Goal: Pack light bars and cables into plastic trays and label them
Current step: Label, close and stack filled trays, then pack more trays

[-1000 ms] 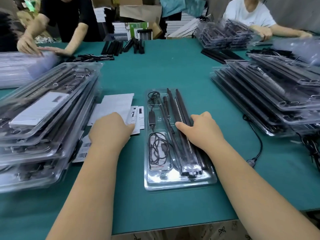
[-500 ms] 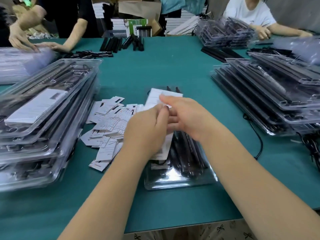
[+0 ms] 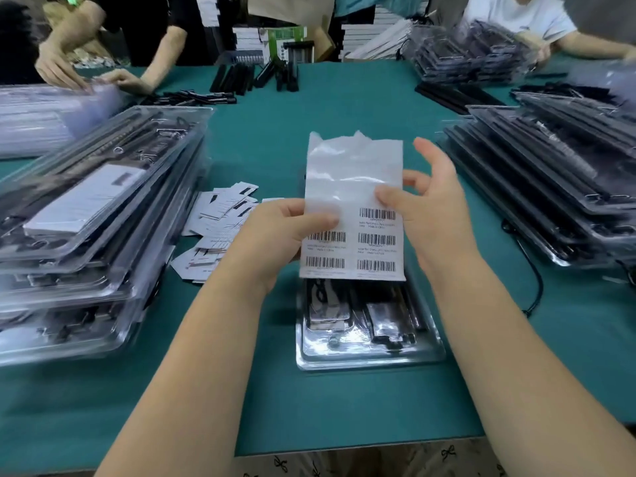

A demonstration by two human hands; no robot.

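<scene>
I hold a white sheet of barcode labels (image 3: 354,201) upright above a clear plastic tray (image 3: 370,359) on the green table. Several labels remain on the sheet's lower half; its upper half is bare backing. My left hand (image 3: 275,235) pinches the sheet's left side with the thumb on its front. My right hand (image 3: 426,208) pinches the right side near a label, thumb in front and the other fingers spread behind. The tray holds black light bars and a coiled cable (image 3: 323,297), partly hidden by the sheet.
A tall stack of filled trays (image 3: 86,228) stands at the left, another stack (image 3: 550,187) at the right. Loose white cards (image 3: 220,228) lie left of my hands. Black bars (image 3: 254,77) lie at the far edge, where other people work. A black cable (image 3: 530,270) trails right.
My left hand left the cards and my right hand left the tray. Both came together and raised the label sheet above the tray; the card pile is spread out.
</scene>
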